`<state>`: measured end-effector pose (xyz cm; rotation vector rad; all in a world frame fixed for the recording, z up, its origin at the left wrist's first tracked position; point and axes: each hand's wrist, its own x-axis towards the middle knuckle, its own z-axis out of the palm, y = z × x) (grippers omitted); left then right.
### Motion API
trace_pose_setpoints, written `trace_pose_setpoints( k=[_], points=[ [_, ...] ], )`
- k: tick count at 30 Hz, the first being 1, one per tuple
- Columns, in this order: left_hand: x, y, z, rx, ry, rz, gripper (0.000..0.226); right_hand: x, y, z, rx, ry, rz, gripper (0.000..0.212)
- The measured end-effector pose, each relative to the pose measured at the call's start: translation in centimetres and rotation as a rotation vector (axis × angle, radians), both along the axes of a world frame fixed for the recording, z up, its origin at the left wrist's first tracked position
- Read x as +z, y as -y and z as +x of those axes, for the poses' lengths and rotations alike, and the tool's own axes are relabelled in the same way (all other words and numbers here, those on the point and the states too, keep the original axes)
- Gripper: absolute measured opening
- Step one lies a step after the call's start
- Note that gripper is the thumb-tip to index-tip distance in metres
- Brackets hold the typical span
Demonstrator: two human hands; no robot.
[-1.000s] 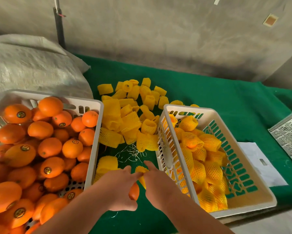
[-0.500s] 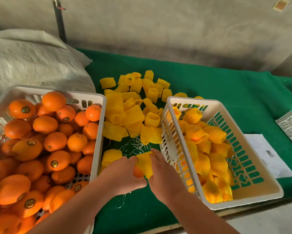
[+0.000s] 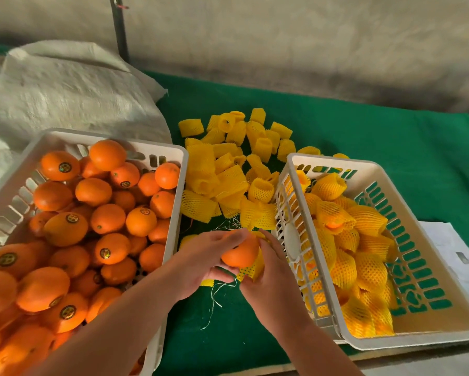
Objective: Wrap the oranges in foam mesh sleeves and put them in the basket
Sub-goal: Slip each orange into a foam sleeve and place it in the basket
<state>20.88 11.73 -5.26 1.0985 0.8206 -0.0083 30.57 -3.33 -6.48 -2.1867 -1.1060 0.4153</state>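
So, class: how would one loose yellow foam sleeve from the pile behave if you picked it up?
A foam sleeve probably weighs very little, being open netting. It likely squashes easily: several lie flattened. It looks stretchy, since the sleeve in hand widens round the orange.

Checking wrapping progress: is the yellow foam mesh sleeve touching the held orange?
Touching. The head view shows the yellow foam mesh sleeve cupping the held orange's lower right side.

Left hand (image 3: pixel 201 263) and right hand (image 3: pixel 268 278) together, fingers (image 3: pixel 228 238) curled
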Motion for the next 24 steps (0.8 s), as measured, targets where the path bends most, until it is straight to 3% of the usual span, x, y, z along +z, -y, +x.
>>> trace_pose_setpoints(
  k=[3,8,14,16,21,24],
  points=[
    [-0.5,0.3,-0.2,-0.11,0.014,0.155,0.061,0.1,0.2,0.1,-0.021,-0.045,0.053,0.081],
    [-0.6,0.3,-0.1,-0.131,0.053,0.039,0.039,0.3,0.9,0.2,-0.006,-0.069,0.057,0.079],
    [-0.6,0.3,-0.1,-0.138,0.11,0.09,0.041,1.1,1.0,0.4,0.019,-0.066,0.073,0.08],
    [-0.8,0.5,-0.2,-0.143,0.146,0.256,0.042,1.6,1.1,0.3,0.016,-0.004,0.07,0.079],
    [-1.4,1.3,-0.3,-0.057,0.194,0.905,0.058,2.9,0.9,-2.2,0.081,0.131,0.008,0.088],
    [-1.6,1.2,-0.3,0.006,0.2,1.098,0.068,3.8,0.4,-3.4,0.045,0.172,0.019,0.089]
  ],
)
